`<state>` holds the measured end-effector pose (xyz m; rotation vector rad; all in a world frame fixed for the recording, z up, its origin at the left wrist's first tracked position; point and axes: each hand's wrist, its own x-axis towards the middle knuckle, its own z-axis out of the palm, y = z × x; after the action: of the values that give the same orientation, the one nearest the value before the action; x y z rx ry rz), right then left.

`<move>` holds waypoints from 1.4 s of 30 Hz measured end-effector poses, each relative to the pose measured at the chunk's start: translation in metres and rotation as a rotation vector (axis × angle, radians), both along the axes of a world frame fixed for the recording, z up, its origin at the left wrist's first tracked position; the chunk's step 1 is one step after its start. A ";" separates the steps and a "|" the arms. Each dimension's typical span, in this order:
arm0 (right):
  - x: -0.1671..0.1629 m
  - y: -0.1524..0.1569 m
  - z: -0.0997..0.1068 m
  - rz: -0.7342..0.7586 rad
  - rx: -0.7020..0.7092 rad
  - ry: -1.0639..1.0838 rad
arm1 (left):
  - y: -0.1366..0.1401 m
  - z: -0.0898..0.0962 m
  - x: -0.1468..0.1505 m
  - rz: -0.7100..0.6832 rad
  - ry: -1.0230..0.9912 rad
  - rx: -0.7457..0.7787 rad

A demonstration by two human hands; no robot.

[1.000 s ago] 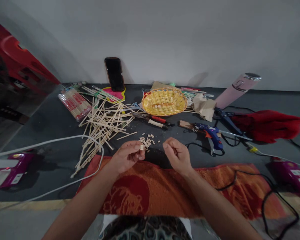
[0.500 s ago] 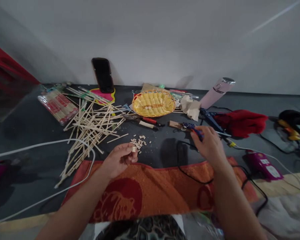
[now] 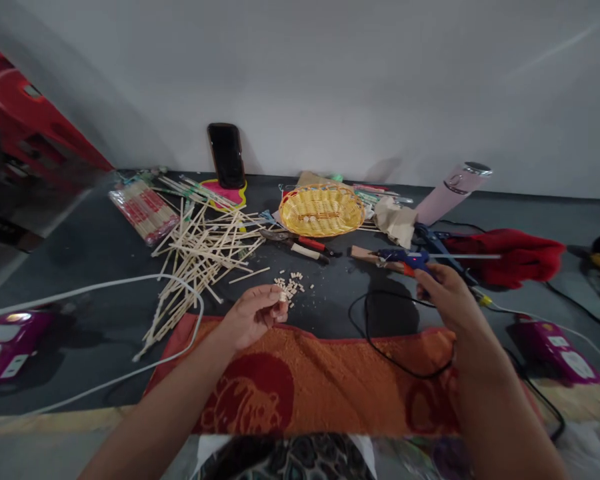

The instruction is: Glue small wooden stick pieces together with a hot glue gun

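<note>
My left hand (image 3: 260,312) is closed in a pinch on a small pale wooden piece (image 3: 283,297), just above the front of the orange towel. Right behind it lies a pile of short cut wooden bits (image 3: 294,283). My right hand (image 3: 447,297) grips the handle of a blue glue gun (image 3: 405,256). Its nozzle points left, over a wooden block (image 3: 364,253), and a clear glue stick (image 3: 467,256) juts from its rear. Whether the nozzle touches the block I cannot tell. The gun's black cord (image 3: 367,317) loops onto the towel (image 3: 330,373).
Long wooden sticks (image 3: 200,250) lie heaped at left beside a plastic-wrapped pack (image 3: 144,212). Behind are a phone (image 3: 227,155), a yellow basket (image 3: 323,212) and a pink flask (image 3: 453,193). Pliers (image 3: 300,241), a red cloth (image 3: 520,260) and purple power strips (image 3: 560,353) also lie around.
My right hand has moved to the right, and the glue gun has turned sideways in its grip, showing the glue stick. The left hand keeps its pinch. The whole view has shifted slightly left.
</note>
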<state>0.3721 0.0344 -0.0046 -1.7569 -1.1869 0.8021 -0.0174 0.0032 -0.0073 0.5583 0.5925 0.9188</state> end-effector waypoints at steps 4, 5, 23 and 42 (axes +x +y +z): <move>-0.034 -0.013 0.028 0.052 0.109 0.440 | 0.000 -0.001 0.000 -0.009 0.002 0.000; -0.045 -0.016 0.033 0.111 0.084 0.557 | 0.000 -0.001 0.000 -0.008 0.002 -0.005; -0.136 -0.050 0.007 0.683 -0.114 0.851 | 0.003 0.000 0.001 0.046 -0.022 -0.072; -0.138 -0.054 0.005 0.806 -0.184 0.736 | 0.000 0.003 0.003 0.046 -0.020 -0.126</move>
<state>0.2337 -0.0197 -0.0001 -0.8861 -1.2900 1.8767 -0.0148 0.0029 -0.0044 0.4238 0.6428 0.9221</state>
